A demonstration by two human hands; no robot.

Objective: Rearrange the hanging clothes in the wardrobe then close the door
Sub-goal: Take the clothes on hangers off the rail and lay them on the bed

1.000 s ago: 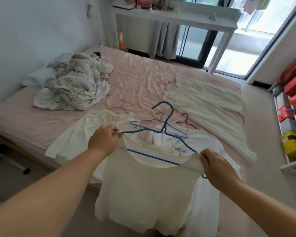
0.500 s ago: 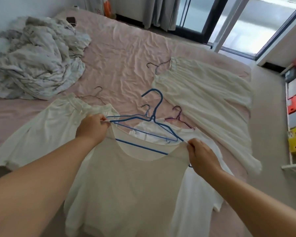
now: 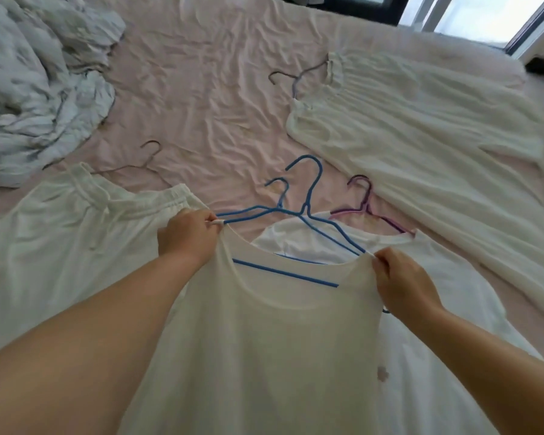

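I hold a white top (image 3: 264, 350) on a blue hanger (image 3: 310, 199) over the pink bed (image 3: 195, 98). My left hand (image 3: 187, 235) pinches the top's left shoulder at the hanger's end. My right hand (image 3: 402, 282) pinches the right shoulder. Under it lies another white shirt (image 3: 446, 356) with a second blue hanger (image 3: 278, 191). A purple hanger (image 3: 366, 204) lies beside it. A white skirt (image 3: 63, 233) on a grey hanger (image 3: 148, 158) lies at the left. A long white dress (image 3: 437, 146) on a grey hanger (image 3: 296, 75) lies at the right. No wardrobe is in view.
A crumpled pale blanket (image 3: 35, 80) is heaped at the bed's far left. A dark-framed glass door (image 3: 471, 14) stands beyond the bed at the top right.
The view has dropped and moved closer to the bed; the desk and shelves have left the frame. Both hands keep their pinch on the top and have lowered it toward the bed.
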